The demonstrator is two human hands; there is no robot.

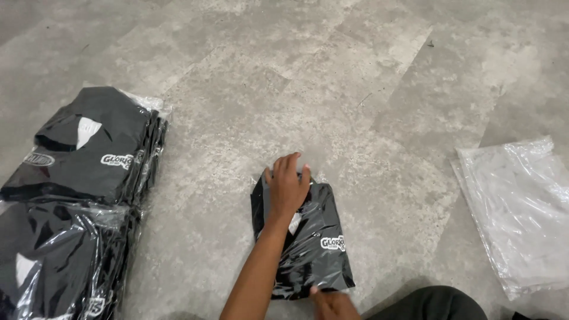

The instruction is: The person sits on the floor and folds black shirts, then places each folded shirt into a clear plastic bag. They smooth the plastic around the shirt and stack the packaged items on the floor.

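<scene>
Floor: grey mottled tiles.
Stacks: bagged black garments piled at the left.
Empty bags: clear plastic heap at the right, well apart.
Bagged garment: black, flat on the floor, centre.
Left hand: spread flat, pressing the bag's far end.
Right hand: touches the near edge; grip seemingly loose, mostly cut off.

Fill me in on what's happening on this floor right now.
A person is pressing a black folded garment in a clear plastic bag flat on the grey floor. The left hand lies on its far end, the right hand touches its near edge. Stacks of bagged black garments lie to the left; a pile of empty clear bags lies to the right.
</scene>
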